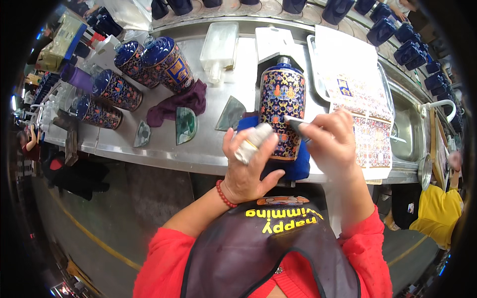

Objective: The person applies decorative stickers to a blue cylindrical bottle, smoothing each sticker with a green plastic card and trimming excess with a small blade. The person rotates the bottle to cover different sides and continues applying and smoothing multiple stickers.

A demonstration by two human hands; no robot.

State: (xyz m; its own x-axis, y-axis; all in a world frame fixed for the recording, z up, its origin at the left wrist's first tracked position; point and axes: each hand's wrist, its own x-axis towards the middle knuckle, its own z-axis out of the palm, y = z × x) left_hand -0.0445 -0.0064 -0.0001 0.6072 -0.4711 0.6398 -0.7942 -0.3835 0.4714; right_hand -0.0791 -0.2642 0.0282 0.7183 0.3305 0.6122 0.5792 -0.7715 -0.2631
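A dark blue bottle with a colourful floral pattern (282, 99) lies in front of me, its neck pointing away, on a blue cloth (302, 166). My right hand (334, 136) pinches a small dark tool with a pointed tip (295, 124) against the bottle's lower right side. Beside the bottle's lower left, my left hand (251, 164) has its thumb and fingers apart. A whitish wrapping (253, 143) covers one or more of its fingers. Between this hand and the bottle I cannot make out whether they touch.
Several patterned blue bottles (166, 64) stand at the left beside a purple cloth (176, 104) and flat green scraper pieces (186, 125). A clear bottle (219, 47) lies farther back. Printed pattern sheets (370, 134) lie right, near a sink (407, 129). Blue containers (382, 31) line the far side.
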